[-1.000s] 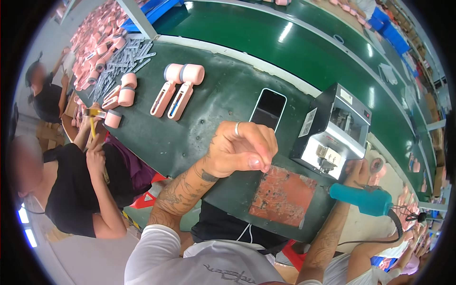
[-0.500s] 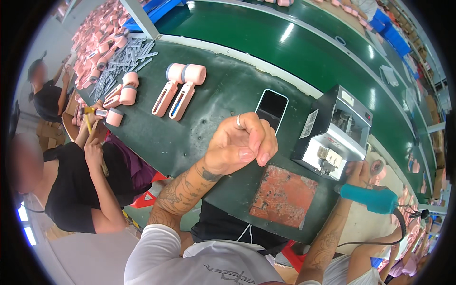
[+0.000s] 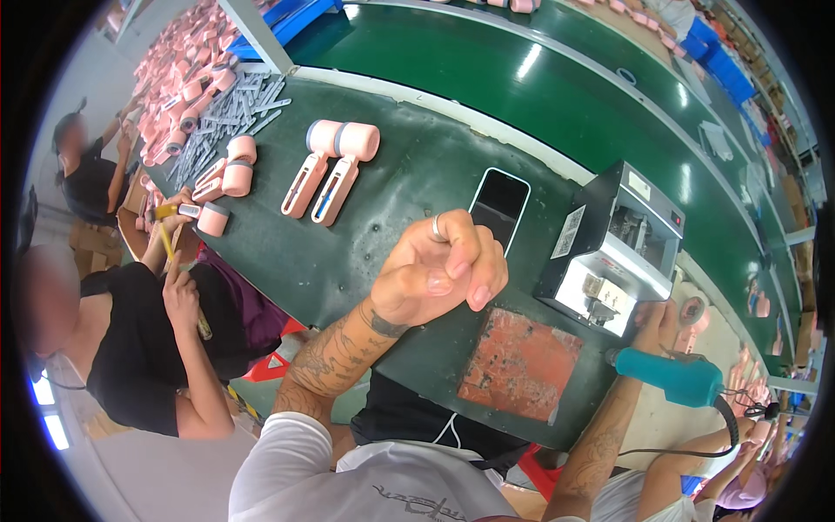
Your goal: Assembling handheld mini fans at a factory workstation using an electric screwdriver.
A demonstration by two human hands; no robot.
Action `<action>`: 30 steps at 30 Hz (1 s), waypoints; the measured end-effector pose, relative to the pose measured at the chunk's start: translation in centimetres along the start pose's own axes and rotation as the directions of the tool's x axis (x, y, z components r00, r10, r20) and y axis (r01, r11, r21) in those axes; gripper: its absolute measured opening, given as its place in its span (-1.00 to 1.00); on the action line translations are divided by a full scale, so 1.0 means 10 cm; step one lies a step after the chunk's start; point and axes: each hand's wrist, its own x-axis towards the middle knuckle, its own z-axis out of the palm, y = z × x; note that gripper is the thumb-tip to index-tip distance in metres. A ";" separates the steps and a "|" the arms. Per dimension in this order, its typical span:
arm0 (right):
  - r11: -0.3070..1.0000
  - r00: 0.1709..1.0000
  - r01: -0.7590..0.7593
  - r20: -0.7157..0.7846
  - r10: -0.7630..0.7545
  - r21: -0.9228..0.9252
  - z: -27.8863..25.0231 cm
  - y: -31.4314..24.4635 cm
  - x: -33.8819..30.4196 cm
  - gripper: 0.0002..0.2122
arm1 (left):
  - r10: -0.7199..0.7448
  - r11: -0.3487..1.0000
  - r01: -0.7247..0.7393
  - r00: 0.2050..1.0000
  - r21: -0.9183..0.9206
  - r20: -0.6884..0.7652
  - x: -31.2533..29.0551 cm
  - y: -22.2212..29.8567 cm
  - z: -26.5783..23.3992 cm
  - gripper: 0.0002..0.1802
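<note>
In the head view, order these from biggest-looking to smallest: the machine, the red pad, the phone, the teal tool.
1. Machine
2. Red pad
Teal tool and phone look close; the left hand partly covers the phone, so I can't rank them.

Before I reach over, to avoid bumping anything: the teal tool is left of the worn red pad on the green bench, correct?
The side is wrong: the head view shows the teal tool right of the worn red pad, which does lie on the green bench.
</note>
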 end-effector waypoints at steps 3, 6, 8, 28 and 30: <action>1.000 1.000 0.003 0.002 -0.003 -0.007 -0.03 0.00 -0.01 -0.77 | -0.018 1.000 0.018 1.000 -0.020 -0.013 0.00 -0.01 -0.01 -0.83; 1.000 1.000 -0.026 -0.015 0.026 -0.006 -0.03 -0.03 -0.04 -0.76 | -0.049 0.994 0.046 0.998 -0.095 -0.027 0.01 -0.01 -0.01 -0.80; 0.999 0.998 -0.053 -0.031 0.053 -0.003 -0.04 -0.04 -0.04 -0.75 | -0.064 0.989 0.058 0.997 -0.138 -0.041 0.01 -0.05 -0.01 -0.79; 0.999 0.999 -0.035 -0.015 0.035 0.007 -0.09 0.14 0.00 -0.79 | 0.094 0.920 -0.058 0.993 0.388 -0.075 -0.01 0.01 -0.10 -0.84; 1.000 1.000 -0.025 -0.006 0.025 0.018 -0.10 0.17 0.00 -0.80 | 0.082 0.917 -0.044 0.993 0.397 -0.081 0.00 0.01 -0.09 -0.83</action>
